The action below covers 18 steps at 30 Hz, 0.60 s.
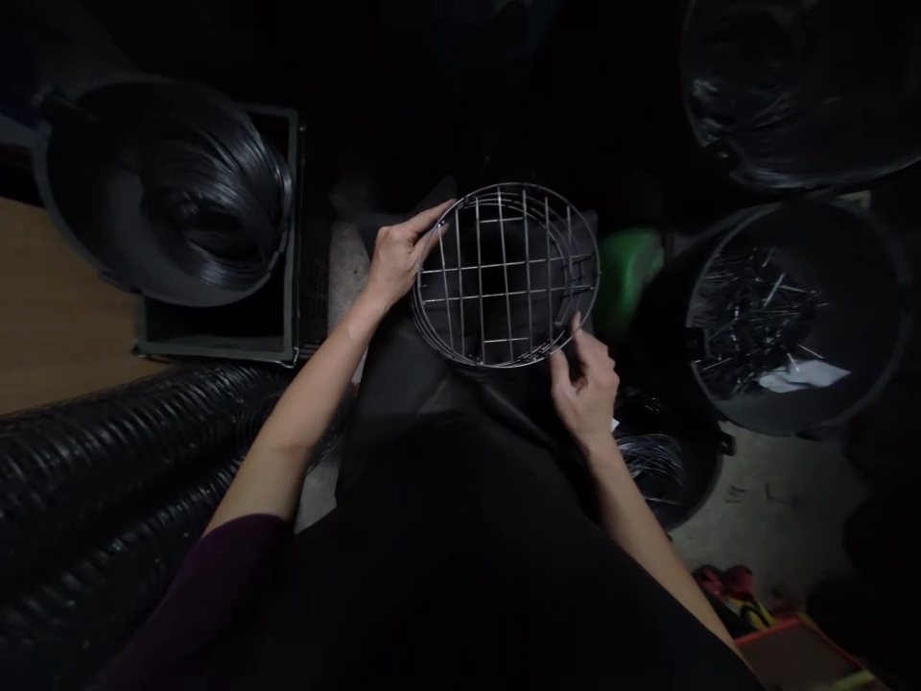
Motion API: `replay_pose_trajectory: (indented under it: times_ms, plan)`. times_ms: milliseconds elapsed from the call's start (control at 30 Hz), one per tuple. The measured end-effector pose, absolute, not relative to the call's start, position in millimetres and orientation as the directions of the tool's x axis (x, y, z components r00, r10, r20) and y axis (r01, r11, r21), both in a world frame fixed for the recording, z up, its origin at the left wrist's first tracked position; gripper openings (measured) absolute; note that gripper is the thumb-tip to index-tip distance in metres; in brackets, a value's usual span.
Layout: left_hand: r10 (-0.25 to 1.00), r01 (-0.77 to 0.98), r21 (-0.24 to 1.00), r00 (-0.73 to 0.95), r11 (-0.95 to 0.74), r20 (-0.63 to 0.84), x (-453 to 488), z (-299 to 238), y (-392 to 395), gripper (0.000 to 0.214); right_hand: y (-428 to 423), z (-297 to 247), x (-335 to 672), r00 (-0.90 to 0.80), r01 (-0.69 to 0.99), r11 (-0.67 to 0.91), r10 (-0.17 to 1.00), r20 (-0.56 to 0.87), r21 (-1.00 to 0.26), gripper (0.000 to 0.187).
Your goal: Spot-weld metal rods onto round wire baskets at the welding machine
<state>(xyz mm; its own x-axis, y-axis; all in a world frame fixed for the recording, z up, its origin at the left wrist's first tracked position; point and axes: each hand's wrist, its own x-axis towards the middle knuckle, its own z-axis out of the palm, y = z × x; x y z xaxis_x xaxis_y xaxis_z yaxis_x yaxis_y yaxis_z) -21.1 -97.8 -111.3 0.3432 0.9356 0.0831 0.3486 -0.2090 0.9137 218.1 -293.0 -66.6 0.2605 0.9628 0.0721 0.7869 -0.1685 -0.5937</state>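
Observation:
A round wire grid rack [505, 274] rests over my lap, on the dark cloth of my apron [446, 499]. My left hand [397, 257] grips its left rim, fingers curled round the outer ring. My right hand [586, 381] pinches the rim at the lower right edge, thumb and fingers pressed together on the wire. The rack is tilted slightly toward me.
A black tub holding a coil of wire [169, 187] stands at the left on a green crate [284, 288]. At the right, a black bucket [791, 321] holds short metal pieces. Another dark bucket [798, 86] sits above it. Black corrugated hose [107, 480] lies lower left.

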Motion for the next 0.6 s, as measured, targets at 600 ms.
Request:
replay_pose_trajectory:
  times_ms: [600]
  plan:
    - [0.988,0.405,0.914,0.137,0.011,-0.072,-25,-78,-87,0.062,-282,-60,283,0.390,0.567,-0.265,0.920,-0.029,-0.780,0.058]
